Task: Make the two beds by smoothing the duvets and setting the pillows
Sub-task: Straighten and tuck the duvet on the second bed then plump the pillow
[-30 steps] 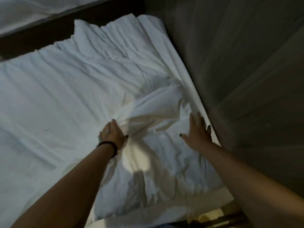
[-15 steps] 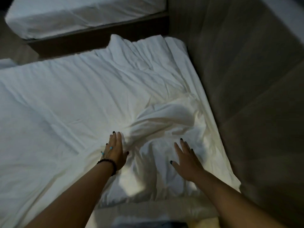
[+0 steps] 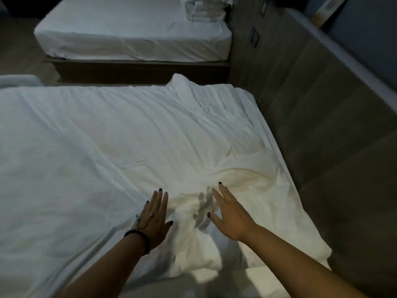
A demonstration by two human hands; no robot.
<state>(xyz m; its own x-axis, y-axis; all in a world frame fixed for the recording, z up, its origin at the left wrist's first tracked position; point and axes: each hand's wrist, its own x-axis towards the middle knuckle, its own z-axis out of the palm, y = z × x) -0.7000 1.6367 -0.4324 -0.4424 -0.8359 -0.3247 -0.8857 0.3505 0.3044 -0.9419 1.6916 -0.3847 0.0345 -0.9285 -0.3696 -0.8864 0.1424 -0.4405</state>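
Note:
A white duvet (image 3: 111, 151) covers the near bed, flat on the left and bunched into wrinkles near the right head end. My left hand (image 3: 155, 218) lies flat on it with straight fingers, a dark band on the wrist. My right hand (image 3: 229, 214) is spread with straight fingers just over the wrinkled patch, casting a shadow on the cloth; contact is unclear. The second bed (image 3: 129, 35) stands beyond, with a stack of folded white linen (image 3: 204, 7) at its head end.
A padded brown headboard wall (image 3: 322, 125) runs along the right side of both beds. A dark gap of floor (image 3: 139, 72) separates the two beds. A pale rounded piece of bedding (image 3: 19, 79) shows at the left edge.
My view has lifted, bringing the far bed into sight. Both hands slid toward me across the duvet, and my right hand moved left, closer to the left one.

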